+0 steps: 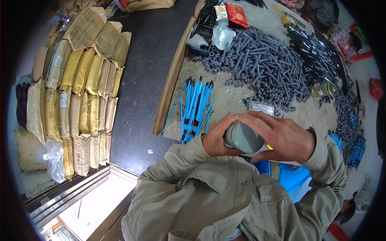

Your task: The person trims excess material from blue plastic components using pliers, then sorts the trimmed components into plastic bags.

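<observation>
1. Currently, head view: a round grey-green container [246,137] sits in front of the person's chest, over the near side of the work surface [219,91]. Flat round end faces the camera; can't tell if that's lid or base.
2. Left hand [217,139]: curled around the container's left side, part-closed, gripping it.
3. Right hand [285,135]: half-open, arched over the container's right side, fingers along the far rim. Palm contact hidden, can't tell.
4. Just beyond the hands: clear flat packet [261,107], shiny.
5. Left of that: loose bundle of blue rods [196,106] with black ends, roughly side by side, near the wooden strip [175,76] edging the surface.
6. Farther out: big heap of grey bolt-like parts [261,60]; dark tray [198,44], clear plastic bag [223,37] and red packet [236,15] at its far left.
7. Far right: black rods [315,52] in a spread pile. Another person [323,12] at the upper right, partly cut off.
8. By the person's right forearm: blue bag [292,176], partly covered by the sleeve.
9. Left side: brown and yellow sacks [76,108] stacked in rows, beside a dark flat surface [138,80].
</observation>
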`<act>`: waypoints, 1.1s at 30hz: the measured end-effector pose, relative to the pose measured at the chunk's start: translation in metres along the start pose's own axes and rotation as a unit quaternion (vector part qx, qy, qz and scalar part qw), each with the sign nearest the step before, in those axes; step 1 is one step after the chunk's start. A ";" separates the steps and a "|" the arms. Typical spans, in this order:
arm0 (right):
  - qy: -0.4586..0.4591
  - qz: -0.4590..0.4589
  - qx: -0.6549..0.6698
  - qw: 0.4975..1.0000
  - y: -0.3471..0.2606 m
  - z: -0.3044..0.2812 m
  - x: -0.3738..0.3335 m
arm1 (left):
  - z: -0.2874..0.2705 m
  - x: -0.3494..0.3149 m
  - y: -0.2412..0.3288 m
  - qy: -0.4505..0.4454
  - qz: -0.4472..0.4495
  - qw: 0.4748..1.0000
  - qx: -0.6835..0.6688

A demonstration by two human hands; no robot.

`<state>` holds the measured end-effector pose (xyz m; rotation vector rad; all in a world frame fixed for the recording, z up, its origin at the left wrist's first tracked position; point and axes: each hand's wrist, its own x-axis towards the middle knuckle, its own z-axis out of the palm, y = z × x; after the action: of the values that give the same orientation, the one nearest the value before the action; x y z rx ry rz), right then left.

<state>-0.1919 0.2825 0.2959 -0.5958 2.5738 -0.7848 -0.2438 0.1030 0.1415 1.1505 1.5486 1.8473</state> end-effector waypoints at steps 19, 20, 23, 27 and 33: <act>0.247 -0.146 -0.397 0.872 0.247 0.121 0.277 | -0.127 0.042 -0.028 0.268 -0.071 0.948 0.155; 0.246 -0.130 -0.404 0.871 0.248 0.120 0.277 | -0.132 0.047 -0.032 0.266 -0.075 0.949 0.153; 0.213 -0.127 -0.415 0.875 0.256 0.116 0.264 | -0.142 0.066 -0.052 0.275 -0.094 0.937 0.193; 0.193 -0.114 -0.346 0.911 0.265 0.114 0.239 | -0.154 0.086 -0.086 0.283 -0.088 0.940 0.168; 0.207 -0.059 -0.292 0.932 0.267 0.112 0.208 | -0.152 0.101 -0.130 0.294 -0.092 0.942 0.135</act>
<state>-0.3889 0.3327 0.0027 -0.8334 3.2115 -0.1614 -0.4444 0.1299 0.0460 0.5336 2.2077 1.9963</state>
